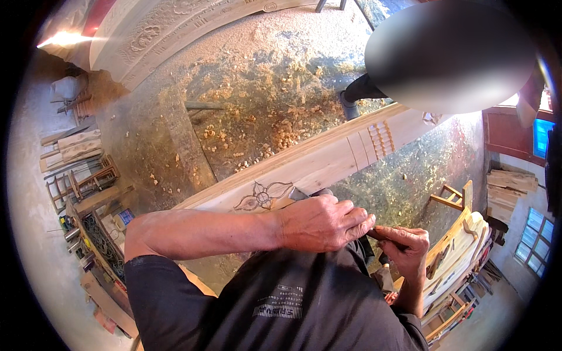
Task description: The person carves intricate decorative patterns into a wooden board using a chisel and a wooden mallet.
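A long pale wooden beam (316, 161) runs from lower left to upper right before me. On its face is a carved flower pattern (263, 195), beside my left hand (328, 223). That hand is closed, its fingers pointing toward my right hand (405, 244). A flat metal blade (298, 193) shows just beyond the left knuckles; whether I grip its tool cannot be made out. My right thumb and fingers are pinched together close to the left fingertips. Something small and dark is partly visible between the two hands, mostly hidden by the fingers.
Wood shavings (287, 134) cover the floor behind the beam. Another person's leg (364, 89) stands near its far end. A large carved arch (158, 35) leans at upper left. Tools lie on a wooden bench (453, 263) at right; a tool box (96, 240) stands left.
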Tool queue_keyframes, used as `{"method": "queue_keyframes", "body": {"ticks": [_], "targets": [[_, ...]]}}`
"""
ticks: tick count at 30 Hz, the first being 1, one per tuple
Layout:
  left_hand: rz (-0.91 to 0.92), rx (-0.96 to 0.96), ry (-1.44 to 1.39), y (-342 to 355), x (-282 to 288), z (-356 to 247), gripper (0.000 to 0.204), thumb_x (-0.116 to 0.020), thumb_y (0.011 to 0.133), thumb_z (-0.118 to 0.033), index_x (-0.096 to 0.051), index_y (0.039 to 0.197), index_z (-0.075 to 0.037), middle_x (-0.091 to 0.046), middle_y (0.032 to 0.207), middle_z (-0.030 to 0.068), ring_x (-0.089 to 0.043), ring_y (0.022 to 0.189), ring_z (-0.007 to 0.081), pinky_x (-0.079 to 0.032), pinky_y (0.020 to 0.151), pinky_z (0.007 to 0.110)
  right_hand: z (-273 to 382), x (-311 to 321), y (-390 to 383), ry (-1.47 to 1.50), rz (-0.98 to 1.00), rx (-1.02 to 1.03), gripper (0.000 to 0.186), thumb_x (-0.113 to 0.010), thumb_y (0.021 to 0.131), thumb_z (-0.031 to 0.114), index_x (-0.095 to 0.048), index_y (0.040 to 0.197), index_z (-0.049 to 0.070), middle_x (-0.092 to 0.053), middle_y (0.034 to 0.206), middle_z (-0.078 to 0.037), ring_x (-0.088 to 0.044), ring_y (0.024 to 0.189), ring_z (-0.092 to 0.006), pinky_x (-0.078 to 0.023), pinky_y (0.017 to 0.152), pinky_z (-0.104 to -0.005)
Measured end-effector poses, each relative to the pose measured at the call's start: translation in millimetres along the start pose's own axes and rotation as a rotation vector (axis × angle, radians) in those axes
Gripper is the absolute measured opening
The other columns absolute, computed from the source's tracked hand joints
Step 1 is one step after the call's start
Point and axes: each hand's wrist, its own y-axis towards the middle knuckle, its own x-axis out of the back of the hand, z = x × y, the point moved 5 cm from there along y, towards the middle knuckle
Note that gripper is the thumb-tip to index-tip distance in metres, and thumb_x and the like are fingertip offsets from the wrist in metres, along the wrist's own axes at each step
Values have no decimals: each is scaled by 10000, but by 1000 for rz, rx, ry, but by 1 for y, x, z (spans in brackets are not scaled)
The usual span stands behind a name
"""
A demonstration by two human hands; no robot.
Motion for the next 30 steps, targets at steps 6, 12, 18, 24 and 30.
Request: {"method": "queue_keyframes", "body": {"ticks": [6, 12, 18, 24, 30], "targets": [[-3, -5, -13, 0, 1, 1, 514, -595, 922, -204, -605, 1384, 19, -603, 974, 44, -630, 805, 146, -497, 595, 282, 0, 3, 0, -24, 22, -9, 366, -772, 742, -68, -811, 1098, 13, -771, 806, -136, -732, 651, -152, -545, 591, -264], [10, 17, -9, 2, 0, 2, 533, -595, 920, -189, -580, 1404, 31, -606, 975, 53, -620, 792, 154, -497, 585, 289, 1, 8, 10, -35, 40, 21, 355, -769, 744, -61, -815, 1087, 16, -768, 788, -137, -743, 658, -157, -548, 581, -267], [18, 59, -20, 5, 2, 4, 557, -589, 920, -174, -547, 1437, 29, -604, 974, 69, -606, 777, 169, -505, 576, 299, 0, 12, 16, -14, 47, 48, 368, -765, 727, -80, -817, 1078, 18, -774, 808, -142, -750, 670, -154, -554, 588, -258], [-7, 91, -27, 4, 0, 4, 563, -594, 910, -168, -550, 1439, 18, -596, 971, 72, -610, 795, 179, -534, 592, 311, -10, 37, 17, 129, -112, 201, 496, -659, 953, 386, -763, 1081, -81, -768, 937, -226, -756, 910, -320, -592, 840, -424], [10, 107, -27, 6, 3, 5, 548, -599, 902, -174, -570, 1413, 22, -597, 967, 69, -624, 816, 182, -555, 615, 317, -39, 39, 13, 437, -283, 242, 1061, -278, 994, 811, -681, 1191, -151, -722, 1107, -316, -681, 1147, -443, -528, 1003, -588]]}}
